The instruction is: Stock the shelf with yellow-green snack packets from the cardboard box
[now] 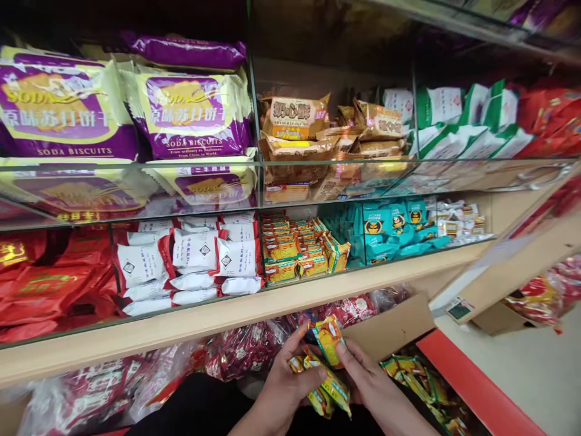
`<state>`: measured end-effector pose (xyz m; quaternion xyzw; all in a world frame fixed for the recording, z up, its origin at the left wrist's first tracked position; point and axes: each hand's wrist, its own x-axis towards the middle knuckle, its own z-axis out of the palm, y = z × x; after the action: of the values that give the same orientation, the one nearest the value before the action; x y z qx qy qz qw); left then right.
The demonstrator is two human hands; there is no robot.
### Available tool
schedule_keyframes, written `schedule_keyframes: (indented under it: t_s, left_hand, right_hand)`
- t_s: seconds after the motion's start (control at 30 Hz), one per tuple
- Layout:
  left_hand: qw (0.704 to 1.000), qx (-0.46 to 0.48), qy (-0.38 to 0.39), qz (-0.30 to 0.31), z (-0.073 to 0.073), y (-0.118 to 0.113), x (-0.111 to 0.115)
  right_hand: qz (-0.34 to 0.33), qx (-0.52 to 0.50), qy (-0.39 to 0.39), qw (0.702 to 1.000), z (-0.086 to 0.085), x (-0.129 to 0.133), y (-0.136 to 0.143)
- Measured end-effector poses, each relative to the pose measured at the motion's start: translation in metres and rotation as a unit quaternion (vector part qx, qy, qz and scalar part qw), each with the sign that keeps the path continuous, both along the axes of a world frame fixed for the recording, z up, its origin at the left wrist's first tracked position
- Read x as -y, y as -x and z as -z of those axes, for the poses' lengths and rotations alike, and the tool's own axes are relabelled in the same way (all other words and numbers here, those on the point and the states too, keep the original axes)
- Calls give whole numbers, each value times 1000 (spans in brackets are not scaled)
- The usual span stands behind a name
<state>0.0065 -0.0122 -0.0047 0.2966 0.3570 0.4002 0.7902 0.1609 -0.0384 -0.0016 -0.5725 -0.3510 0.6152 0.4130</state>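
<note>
Several small yellow-and-green snack packets are held between my two hands, low in the middle of the head view. My left hand (290, 384) is closed around yellow snack packets (333, 387), its thumb lying across them. The thumb of my right hand (363, 369) presses on an upper yellow snack packet (328, 340), whose front faces up; the fingers beneath are partly hidden. More packets of the same colours lie in an open cardboard box (390, 327) to the right of my hands. Similar orange-yellow packets (302, 248) stand in rows in a shelf compartment above.
Glass dividers split the shelves. Purple soda biscuit packs (186, 112) sit upper left, above white-and-red packets (193, 251) and red packets (49, 284). Teal packets (390, 224) lie right of the yellow ones. A wooden shelf edge (181, 324) runs above my hands; plastic-wrapped goods (247, 348) lie below.
</note>
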Motion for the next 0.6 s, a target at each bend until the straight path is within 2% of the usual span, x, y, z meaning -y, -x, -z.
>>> schedule_keyframes:
  t_s: [0.1,0.23,0.33,0.4,0.43,0.5,0.53,0.6]
  left_hand:
    - [996,8,-63,57,0,3,0]
    - [983,51,-103,146,5,2,5]
    - [977,61,-121,166,12,1,6]
    - [972,50,-170,157,19,3,4]
    - [969,41,-193,150,23,4,2]
    - [967,28,-210,138,35,5,-2]
    - [970,26,-198,139,42,4,-3]
    - [975,25,-167,144,58,0,-6]
  right_hand:
    - [35,-6,-26,999,-2,-3,-3]
    - [17,13,-53,998,4,-2,-3]
    - [6,71,-108,992,13,4,-5]
    - [28,112,-146,983,12,5,-11]
    - [46,133,-162,977,6,3,-15]
    - [75,196,-212,955,-18,-10,-23]
    - [76,236,-248,936,-35,-21,-26]
    - [33,328,-347,878,-72,-51,-26]
